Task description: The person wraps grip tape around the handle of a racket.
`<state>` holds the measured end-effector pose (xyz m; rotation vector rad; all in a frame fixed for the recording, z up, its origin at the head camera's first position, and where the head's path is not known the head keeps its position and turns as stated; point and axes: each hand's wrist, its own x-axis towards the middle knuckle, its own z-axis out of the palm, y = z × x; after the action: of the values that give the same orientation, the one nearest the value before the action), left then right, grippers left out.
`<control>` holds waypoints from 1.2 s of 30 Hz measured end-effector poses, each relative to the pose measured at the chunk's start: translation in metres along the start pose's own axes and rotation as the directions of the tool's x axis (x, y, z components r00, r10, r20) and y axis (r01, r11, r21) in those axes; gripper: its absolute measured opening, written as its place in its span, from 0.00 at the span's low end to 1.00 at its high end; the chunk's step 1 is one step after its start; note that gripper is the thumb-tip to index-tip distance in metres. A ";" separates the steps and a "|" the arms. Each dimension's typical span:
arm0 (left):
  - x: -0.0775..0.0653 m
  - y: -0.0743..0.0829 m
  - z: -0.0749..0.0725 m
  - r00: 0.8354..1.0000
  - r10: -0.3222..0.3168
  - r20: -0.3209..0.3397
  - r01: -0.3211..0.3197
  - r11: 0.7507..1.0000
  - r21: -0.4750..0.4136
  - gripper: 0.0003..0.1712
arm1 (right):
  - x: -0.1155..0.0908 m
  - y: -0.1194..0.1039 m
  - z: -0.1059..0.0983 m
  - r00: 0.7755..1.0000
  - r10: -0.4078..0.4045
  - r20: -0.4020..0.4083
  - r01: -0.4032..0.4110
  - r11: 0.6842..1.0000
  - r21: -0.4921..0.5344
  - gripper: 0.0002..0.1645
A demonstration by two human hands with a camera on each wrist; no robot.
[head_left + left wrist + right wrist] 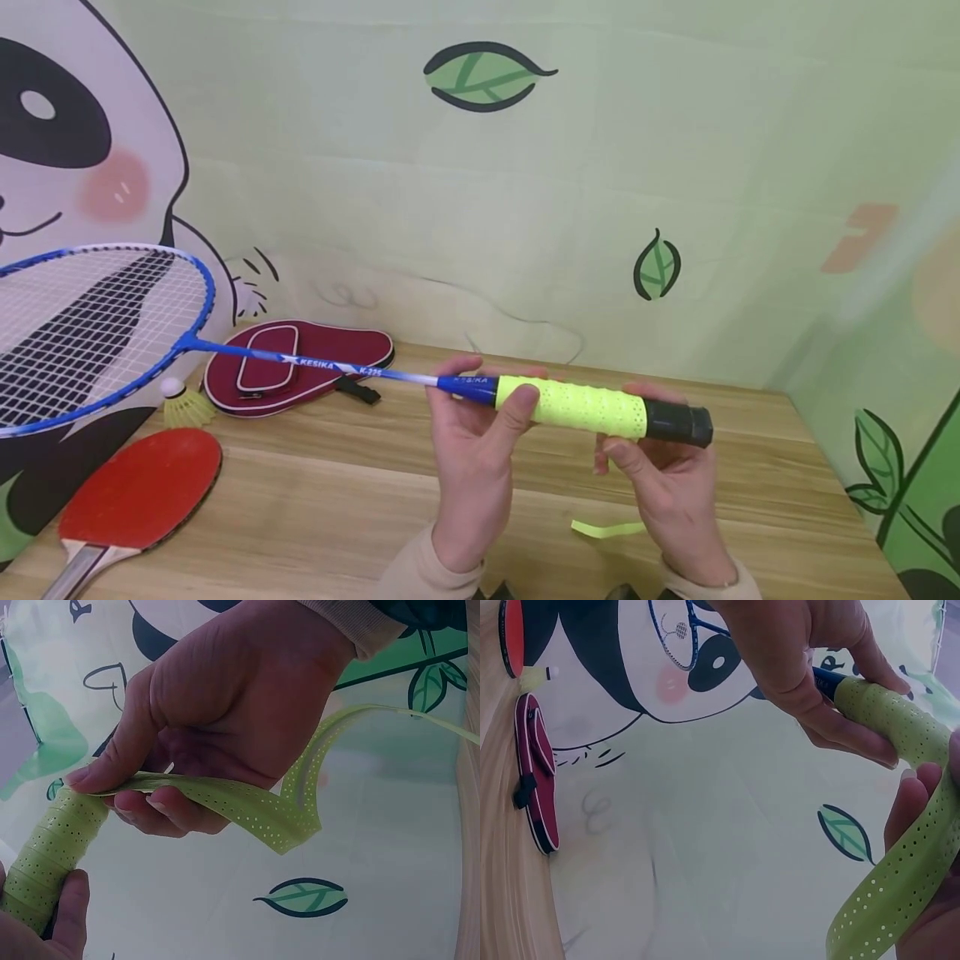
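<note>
A blue badminton racket [262,355] is held up over the table, its strung head to the left. My left hand [468,475] grips it near the blue cone, thumb on the handle. Perforated yellow-green grip tape [577,403] is wound round most of the handle; the black butt end [678,422] shows bare. My right hand [675,492] is under the handle near that end. In the left wrist view, the right hand [217,697] pinches the tape where it leaves the winding, and a loose strip [251,814] trails from it. The strip's far end is out of view.
On the wooden table [315,500], a red table tennis bat [146,487] lies at the left. Behind it are a yellow shuttlecock [186,406] and a dark red zipped racket case [322,354]. A printed cloth [360,208] hangs behind the table.
</note>
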<state>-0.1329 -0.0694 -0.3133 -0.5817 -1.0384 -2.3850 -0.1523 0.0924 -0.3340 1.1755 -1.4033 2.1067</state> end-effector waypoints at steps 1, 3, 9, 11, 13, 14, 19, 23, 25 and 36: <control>0.000 0.000 0.000 1.000 -0.003 -0.003 0.003 1.000 0.001 0.26 | 0.000 0.000 0.000 1.000 -0.002 0.003 0.002 1.000 -0.003 0.28; 0.000 0.000 0.000 1.000 -0.005 -0.011 0.005 1.000 0.002 0.26 | 0.000 0.000 0.000 1.000 -0.010 0.013 0.010 1.000 -0.005 0.28; 0.000 0.000 0.000 1.000 0.004 -0.024 -0.004 1.000 0.024 0.25 | 0.001 0.000 0.000 0.999 -0.036 0.029 0.036 0.999 -0.020 0.29; 0.000 -0.001 0.000 1.000 0.003 -0.024 -0.002 1.000 0.026 0.25 | 0.001 0.000 0.000 0.999 -0.044 0.030 0.045 0.999 -0.029 0.27; 0.000 0.000 0.000 0.999 -0.006 -0.033 0.007 1.000 0.022 0.26 | 0.001 -0.001 0.000 0.999 -0.048 0.026 0.049 0.998 -0.039 0.25; 0.000 0.000 0.000 0.999 -0.008 -0.036 0.009 1.000 0.024 0.26 | 0.001 -0.001 0.001 0.999 -0.050 0.022 0.050 0.998 -0.041 0.24; 0.000 0.001 0.002 1.000 -0.001 0.020 0.002 0.999 -0.044 0.28 | 0.000 -0.001 0.002 0.999 -0.043 -0.017 0.043 0.998 -0.041 0.22; 0.001 0.000 0.002 0.989 0.055 0.138 -0.037 0.990 -0.133 0.33 | 0.000 -0.001 0.002 0.999 -0.033 -0.039 0.031 0.998 -0.048 0.21; 0.002 0.000 0.002 0.981 0.083 0.173 -0.060 0.989 -0.135 0.34 | 0.000 -0.001 0.001 0.999 -0.036 -0.035 0.034 0.998 -0.051 0.21; 0.002 0.001 0.000 0.984 0.091 0.154 -0.081 0.994 -0.070 0.27 | 0.003 0.001 0.000 0.998 -0.069 -0.010 0.067 0.994 -0.089 0.22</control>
<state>-0.1337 -0.0705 -0.3114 -0.8324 -0.9843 -2.3332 -0.1547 0.0912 -0.3328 1.1564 -1.4156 1.9813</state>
